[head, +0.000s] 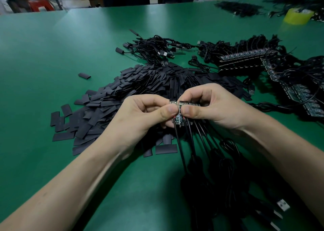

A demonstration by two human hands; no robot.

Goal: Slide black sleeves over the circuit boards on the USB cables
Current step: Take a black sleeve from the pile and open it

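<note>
The strip of circuit boards [178, 120] was held up over the near middle of the tabletop [52, 55]. The left hand [140, 118] had a tight grip on its end board, thumb and fingers pinching, and the right hand [215, 108] gripped the rest the same way. Their USB cables [192, 143] hung toward the person, too bunched to count. Behind and under the hands spread a heap of black sleeves [122, 94], too many to count, with one stray sleeve [84, 75] apart at the left. Farther back lay a tangle of cables [152, 49]. To the right were board panels [245, 58] and one yellow tape roll [297, 16]. The tabletop was green, and a red stool [41, 4] stood beyond it.
</note>
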